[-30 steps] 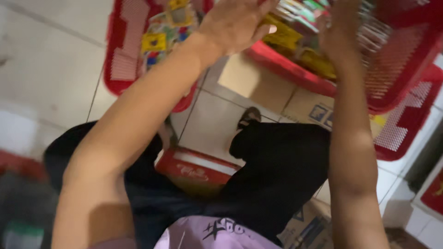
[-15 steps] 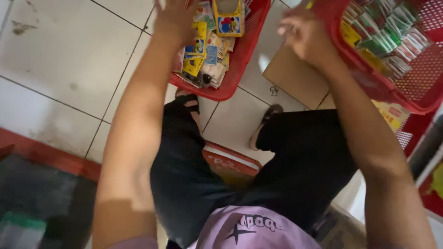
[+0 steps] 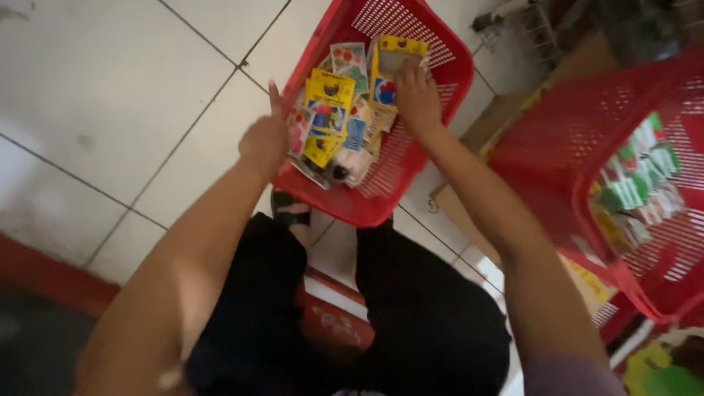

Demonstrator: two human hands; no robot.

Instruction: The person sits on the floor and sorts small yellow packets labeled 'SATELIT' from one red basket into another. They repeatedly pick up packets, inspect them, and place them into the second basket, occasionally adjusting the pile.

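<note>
- From the head view, we are seeing the left hand (image 3: 265, 139) resting at the near left rim of a red plastic basket (image 3: 440, 51) that is sitting on the white tiled floor (image 3: 110, 95).
- Its grip is looking loosely curled, one finger pointing up along the rim and touching the edge of the pile; we cannot tell whether it is pinching anything.
- The right hand (image 3: 416, 99) is lying inside the basket, fingers bent over a yellow card packet (image 3: 396, 55) near the far side; the grip is narrow and touching it, but we cannot tell whether it is closing on it.
- A heap of small colourful packets (image 3: 334, 125) is filling the basket's left half.
- A second red basket (image 3: 587, 132) with green-and-white packets (image 3: 638, 176) is sitting to the right, well apart from both hands.
</note>
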